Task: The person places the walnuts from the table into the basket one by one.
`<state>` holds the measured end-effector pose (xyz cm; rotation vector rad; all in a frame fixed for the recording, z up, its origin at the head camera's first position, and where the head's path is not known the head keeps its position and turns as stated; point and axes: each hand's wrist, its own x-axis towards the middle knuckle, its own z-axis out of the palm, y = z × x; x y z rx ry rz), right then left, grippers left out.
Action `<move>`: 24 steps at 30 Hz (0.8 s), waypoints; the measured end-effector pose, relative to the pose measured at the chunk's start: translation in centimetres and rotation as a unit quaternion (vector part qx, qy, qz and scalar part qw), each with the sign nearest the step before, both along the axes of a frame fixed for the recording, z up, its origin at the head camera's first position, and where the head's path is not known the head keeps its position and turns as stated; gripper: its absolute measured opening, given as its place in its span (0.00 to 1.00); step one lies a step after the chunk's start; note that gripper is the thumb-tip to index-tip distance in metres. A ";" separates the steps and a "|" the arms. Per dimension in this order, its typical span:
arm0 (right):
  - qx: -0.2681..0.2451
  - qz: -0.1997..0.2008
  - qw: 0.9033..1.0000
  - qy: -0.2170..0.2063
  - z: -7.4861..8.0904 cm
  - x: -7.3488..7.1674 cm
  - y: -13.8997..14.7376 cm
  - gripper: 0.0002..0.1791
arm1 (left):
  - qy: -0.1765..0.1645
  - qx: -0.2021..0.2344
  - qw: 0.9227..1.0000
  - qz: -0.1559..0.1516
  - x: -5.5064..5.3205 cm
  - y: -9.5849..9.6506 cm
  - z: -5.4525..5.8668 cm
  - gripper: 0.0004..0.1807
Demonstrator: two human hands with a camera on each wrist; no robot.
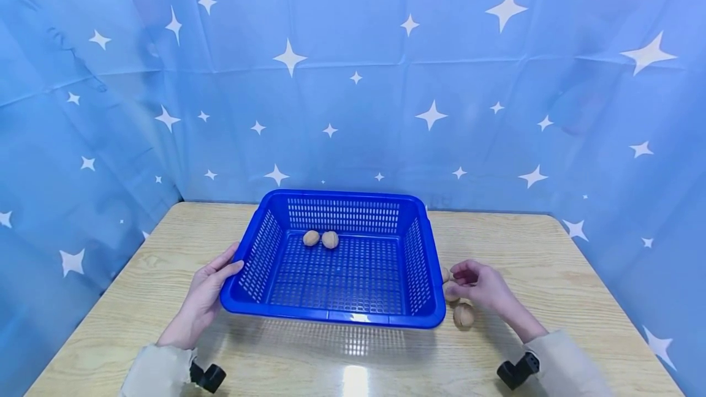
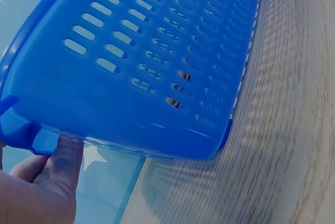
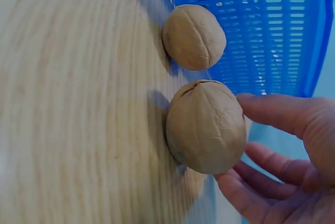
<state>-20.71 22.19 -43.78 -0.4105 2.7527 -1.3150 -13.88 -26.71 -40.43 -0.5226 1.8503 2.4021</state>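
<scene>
My left hand grips the left rim of a blue plastic basket, thumb over the edge. In the left wrist view, the fingers curl at the basket's handle end. Two walnuts lie inside, towards the back left. At the basket's right side, my right hand has its thumb and fingers around a walnut low over the table. A second walnut lies nearer the front; another is partly hidden behind the basket wall. In the right wrist view, the thumb touches the larger-looking walnut.
The wooden table reaches back to a blue curtain with white stars, which also hangs along both sides. Shadow with light spots falls on the tabletop under the basket's front edge. Black wrist cameras sit on both sleeves.
</scene>
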 end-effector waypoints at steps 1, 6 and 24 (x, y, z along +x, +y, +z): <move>0.001 0.003 1.000 0.001 -0.1 0.0 0.0 0.19 | 0.000 0.001 1.000 0.000 0.0 0.0 0.0 0.34; 0.010 0.012 1.000 0.015 -0.4 0.1 0.0 0.16 | 0.001 -0.001 1.000 -0.002 0.0 0.0 0.1 0.35; 0.047 -0.026 0.998 0.013 1.6 -0.3 0.2 0.10 | 0.002 -0.005 1.000 -0.002 0.0 -0.1 -0.1 0.35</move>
